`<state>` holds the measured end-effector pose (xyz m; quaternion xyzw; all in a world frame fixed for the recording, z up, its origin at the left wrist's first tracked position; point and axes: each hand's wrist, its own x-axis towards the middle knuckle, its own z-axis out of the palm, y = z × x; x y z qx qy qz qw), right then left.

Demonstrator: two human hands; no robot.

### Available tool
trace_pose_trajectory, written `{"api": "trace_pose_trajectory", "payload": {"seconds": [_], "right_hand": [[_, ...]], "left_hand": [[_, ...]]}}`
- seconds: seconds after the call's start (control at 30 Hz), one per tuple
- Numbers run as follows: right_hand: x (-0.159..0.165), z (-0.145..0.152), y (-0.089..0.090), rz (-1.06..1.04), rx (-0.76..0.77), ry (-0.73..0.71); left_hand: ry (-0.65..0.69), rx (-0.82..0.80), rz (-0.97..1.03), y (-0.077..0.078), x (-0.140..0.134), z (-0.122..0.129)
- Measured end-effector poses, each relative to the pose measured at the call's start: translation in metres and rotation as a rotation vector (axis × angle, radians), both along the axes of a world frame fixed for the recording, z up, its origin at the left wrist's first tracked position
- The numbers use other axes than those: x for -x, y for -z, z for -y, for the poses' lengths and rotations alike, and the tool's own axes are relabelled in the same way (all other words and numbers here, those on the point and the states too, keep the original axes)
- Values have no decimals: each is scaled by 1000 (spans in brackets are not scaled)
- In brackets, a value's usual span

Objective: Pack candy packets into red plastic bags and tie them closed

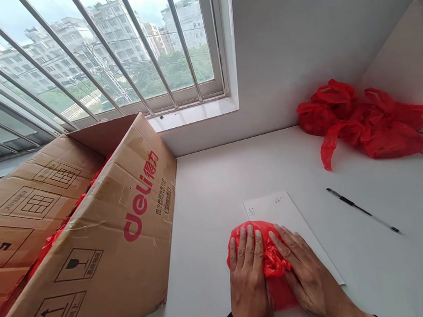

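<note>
Red bag [274,264] was seemingly pressed over left edge of white paper [290,215] on table [206,188] by flattened left hand [249,277] and right hand [306,270], neither gripping; even pressure seemed called for.

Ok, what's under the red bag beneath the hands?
A white sheet lies partly under the red bag; its far end, with small markings, shows. Whatever else lies beneath is covered and can't be seen.

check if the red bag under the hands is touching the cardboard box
Apart: the head view shows a broad strip of white tabletop between the red bag and the cardboard box.
</note>
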<state>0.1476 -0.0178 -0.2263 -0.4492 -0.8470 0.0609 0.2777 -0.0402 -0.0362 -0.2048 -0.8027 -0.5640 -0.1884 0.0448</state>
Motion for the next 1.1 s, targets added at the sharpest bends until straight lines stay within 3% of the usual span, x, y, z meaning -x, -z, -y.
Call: {"api": "trace_pose_trajectory", "payload": {"seconds": [0.23, 0.63, 0.8, 0.93, 1.1], "right_hand": [[2, 1, -14, 30, 102, 21], [0, 2, -10, 57, 89, 30], [-2, 2, -10, 58, 116, 8], [-7, 8, -7, -119, 149, -20], [-16, 20, 7, -448, 370, 63]], "left_hand": [[-1, 138, 62, -7, -6, 0], [20, 166, 85, -8, -7, -2], [60, 221, 318, -7, -2, -1], [18, 209, 476, -19, 2, 7], [35, 170, 399, -35, -3, 12]]}}
